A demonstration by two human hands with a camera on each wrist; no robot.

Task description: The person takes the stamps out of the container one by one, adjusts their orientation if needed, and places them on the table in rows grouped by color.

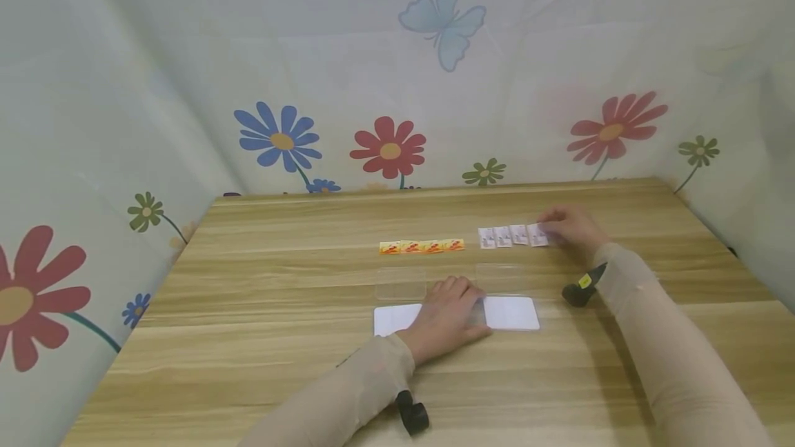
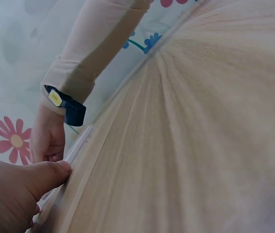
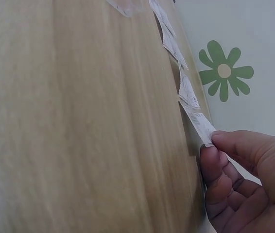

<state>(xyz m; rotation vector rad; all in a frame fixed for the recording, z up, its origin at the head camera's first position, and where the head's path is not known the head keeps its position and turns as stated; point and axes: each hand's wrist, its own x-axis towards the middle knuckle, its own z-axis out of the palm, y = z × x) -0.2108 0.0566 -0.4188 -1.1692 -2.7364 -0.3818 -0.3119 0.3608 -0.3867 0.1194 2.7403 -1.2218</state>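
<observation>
My right hand pinches the right end of a row of small white printed stamps between thumb and fingers. In the right wrist view the end stamp tilts up from the table, with wavy stamps in line beyond it. My left hand rests relaxed over white cards, its thumb along their near edge. One white card shows to its right and another white card to its left. The hand hides what lies between them.
A row of orange-yellow stamps lies left of the white ones. Two clear plastic pieces, one on the left and one on the right, lie behind the cards. The wooden table meets a flowered curtain at the back.
</observation>
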